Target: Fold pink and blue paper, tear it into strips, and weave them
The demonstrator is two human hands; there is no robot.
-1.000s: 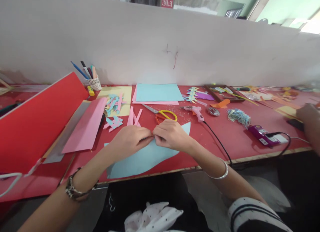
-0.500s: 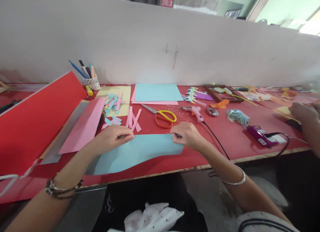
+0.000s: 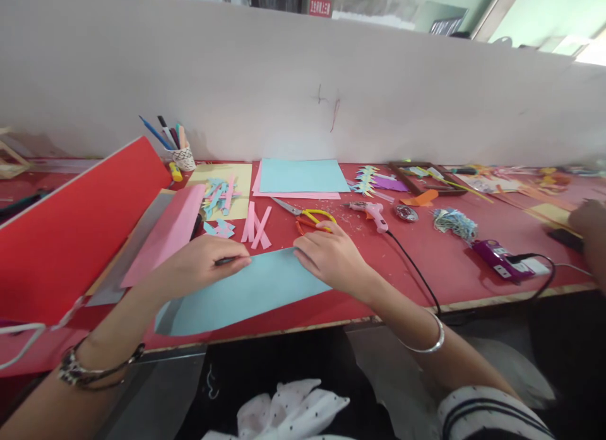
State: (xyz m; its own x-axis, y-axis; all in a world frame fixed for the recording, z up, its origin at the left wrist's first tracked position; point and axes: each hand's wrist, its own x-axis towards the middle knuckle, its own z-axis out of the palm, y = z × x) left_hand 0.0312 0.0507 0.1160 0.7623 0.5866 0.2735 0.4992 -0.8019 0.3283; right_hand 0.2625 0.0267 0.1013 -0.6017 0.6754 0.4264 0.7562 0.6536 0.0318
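Note:
A light-blue sheet of paper (image 3: 246,295) lies across the front of the red table, its near edge bowed up a little. My left hand (image 3: 201,266) is closed on the sheet's far edge, left of the middle. Something dark shows between its fingers, too small to name. Farther right, my right hand (image 3: 334,258) pinches the same edge, its fingers bent over the paper. Just beyond that hand lie the scissors (image 3: 310,218) with yellow and red handles, partly hidden by it. Several pink paper strips (image 3: 257,226) lie beyond the sheet.
Left stand a red board (image 3: 85,231), pink paper (image 3: 165,238) and a pen cup (image 3: 184,157). Blue sheets (image 3: 303,176) lie at the back. Right are a pink glue gun (image 3: 374,214), its cord, a purple power strip (image 3: 502,260) and another person's hand (image 3: 589,222).
My right hand has moved left along the paper's edge, closer to my left hand, and now covers part of the scissors' handles. The sheet has tilted slightly.

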